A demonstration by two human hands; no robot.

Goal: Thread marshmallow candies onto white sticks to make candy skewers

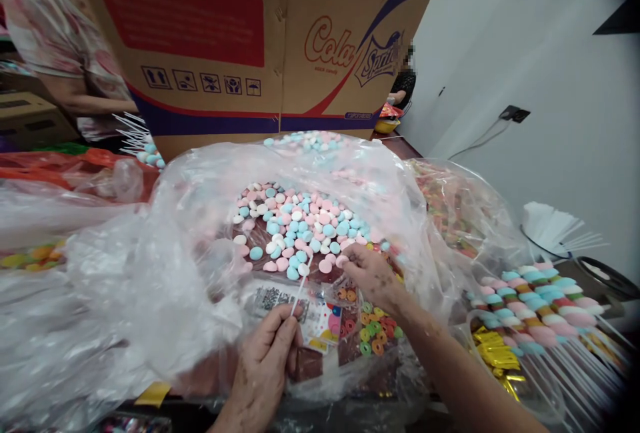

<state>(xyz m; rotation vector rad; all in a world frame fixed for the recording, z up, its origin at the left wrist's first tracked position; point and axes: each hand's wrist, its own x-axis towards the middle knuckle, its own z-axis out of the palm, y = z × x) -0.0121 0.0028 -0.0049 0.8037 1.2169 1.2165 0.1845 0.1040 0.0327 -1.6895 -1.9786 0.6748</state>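
My left hand (273, 346) is closed around a thin white stick (301, 294), which points up and away toward the candies. No candy shows on the stick. My right hand (367, 276) reaches in from the right, thumb and finger pinched on a pink candy disc (342, 261). Just beyond both hands spreads a heap of pink, blue and white candy discs (300, 219), lying in an opened clear plastic bag (200, 186). Below my right hand are several coloured gummy rings (377, 329). A printed label (320, 316) lies near my left hand.
A large cardboard box (210, 33) stands behind the bag. Finished candy skewers (540, 306) lie at right beside gold ties (497, 353), with a bunch of white sticks (555, 229) behind. At left are orange gummies (35, 256) under plastic and a person in a patterned shirt (65, 46).
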